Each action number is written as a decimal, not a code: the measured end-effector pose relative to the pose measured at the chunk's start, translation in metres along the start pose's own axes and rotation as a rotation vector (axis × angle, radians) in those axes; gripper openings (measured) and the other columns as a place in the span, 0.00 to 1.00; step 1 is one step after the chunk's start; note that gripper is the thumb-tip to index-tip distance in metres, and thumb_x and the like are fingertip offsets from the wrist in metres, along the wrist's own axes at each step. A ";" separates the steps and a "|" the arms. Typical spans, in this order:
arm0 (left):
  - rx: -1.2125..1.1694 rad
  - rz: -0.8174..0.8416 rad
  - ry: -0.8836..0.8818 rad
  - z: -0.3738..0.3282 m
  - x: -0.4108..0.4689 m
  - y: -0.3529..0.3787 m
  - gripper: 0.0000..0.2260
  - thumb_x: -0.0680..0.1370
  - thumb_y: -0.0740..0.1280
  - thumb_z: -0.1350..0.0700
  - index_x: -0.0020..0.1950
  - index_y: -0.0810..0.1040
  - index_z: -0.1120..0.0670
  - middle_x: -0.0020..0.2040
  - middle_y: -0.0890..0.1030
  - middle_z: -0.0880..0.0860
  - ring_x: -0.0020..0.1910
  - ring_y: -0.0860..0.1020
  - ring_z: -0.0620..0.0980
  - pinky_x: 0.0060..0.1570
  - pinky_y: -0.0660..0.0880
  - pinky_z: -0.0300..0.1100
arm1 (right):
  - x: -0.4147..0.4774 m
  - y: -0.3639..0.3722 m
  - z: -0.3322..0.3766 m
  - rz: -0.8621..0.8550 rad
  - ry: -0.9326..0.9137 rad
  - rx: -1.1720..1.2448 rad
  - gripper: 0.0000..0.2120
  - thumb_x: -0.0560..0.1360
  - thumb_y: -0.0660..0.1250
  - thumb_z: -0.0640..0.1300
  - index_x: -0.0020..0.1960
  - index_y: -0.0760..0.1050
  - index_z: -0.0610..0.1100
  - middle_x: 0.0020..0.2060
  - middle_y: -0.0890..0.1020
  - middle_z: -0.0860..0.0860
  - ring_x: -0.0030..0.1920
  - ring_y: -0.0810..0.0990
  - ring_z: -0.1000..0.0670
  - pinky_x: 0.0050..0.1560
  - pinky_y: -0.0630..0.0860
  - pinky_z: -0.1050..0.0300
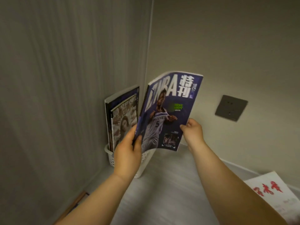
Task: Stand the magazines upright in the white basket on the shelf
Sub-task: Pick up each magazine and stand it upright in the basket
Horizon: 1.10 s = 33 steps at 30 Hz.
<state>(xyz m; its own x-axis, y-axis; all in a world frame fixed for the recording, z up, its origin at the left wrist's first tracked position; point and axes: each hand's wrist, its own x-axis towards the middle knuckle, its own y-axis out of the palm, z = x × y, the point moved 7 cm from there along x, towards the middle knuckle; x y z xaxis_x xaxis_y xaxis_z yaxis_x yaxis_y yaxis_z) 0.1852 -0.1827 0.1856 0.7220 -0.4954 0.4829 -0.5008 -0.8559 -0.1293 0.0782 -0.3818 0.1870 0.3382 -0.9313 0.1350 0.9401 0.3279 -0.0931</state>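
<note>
We look down into a corner where two pale walls (227,46) meet above a light grey shelf (170,192), and both our bare forearms reach in from the bottom edge toward that corner. In both hands we hold up a purple basketball magazine (168,111) — cover toward us, a player in a white jersey on it, large white lettering across the top, the pages bowed slightly along the upper edge. It is upright and tilted a little, its lower edge just above the rim of the white basket (109,153), not yet inside. Our left hand (128,153) grips the magazine's lower left edge, fingers curled behind and thumb pressed on the cover; our right hand (193,132) pinches the lower right edge between thumb and fingers. The basket, perforated along its side, sits tucked into the corner against the left wall, and two magazines (123,116) already stand upright in it, leaning back — the front one shows a pale, sepia-toned cover. On the right wall there is a dark grey wall socket (231,108). At the lower right a white magazine with red characters (276,190) lies flat on the shelf, well apart from the basket.
</note>
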 end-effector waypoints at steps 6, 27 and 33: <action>-0.073 -0.098 0.000 0.024 0.031 -0.024 0.17 0.76 0.60 0.65 0.63 0.72 0.54 0.51 0.76 0.41 0.48 0.72 0.27 0.45 0.65 0.15 | 0.027 0.062 0.025 0.060 -0.101 -0.016 0.13 0.70 0.56 0.25 0.49 0.75 0.33 0.42 0.78 0.44 0.34 0.74 0.54 0.37 0.73 0.64; 0.542 -0.022 -0.042 0.111 0.031 -0.027 0.12 0.66 0.72 0.68 0.48 0.80 0.64 0.43 0.79 0.64 0.41 0.74 0.61 0.42 0.67 0.46 | 0.070 0.138 -0.089 0.181 0.293 0.027 0.18 0.71 0.55 0.24 0.58 0.73 0.35 0.46 0.77 0.44 0.34 0.75 0.53 0.24 0.74 0.70; 0.322 -0.231 -0.174 0.121 0.031 -0.045 0.22 0.67 0.71 0.67 0.59 0.71 0.64 0.58 0.72 0.62 0.57 0.68 0.52 0.58 0.62 0.41 | 0.077 0.140 -0.102 0.161 0.304 0.022 0.17 0.72 0.55 0.26 0.56 0.73 0.36 0.48 0.79 0.41 0.36 0.77 0.48 0.32 0.77 0.65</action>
<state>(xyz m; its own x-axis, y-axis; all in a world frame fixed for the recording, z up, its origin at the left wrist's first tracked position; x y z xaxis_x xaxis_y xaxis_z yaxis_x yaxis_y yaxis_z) 0.2883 -0.1775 0.1016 0.8814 -0.2790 0.3812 -0.1614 -0.9363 -0.3120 0.2315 -0.4238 0.0836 0.4578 -0.8706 -0.1802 0.8773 0.4752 -0.0672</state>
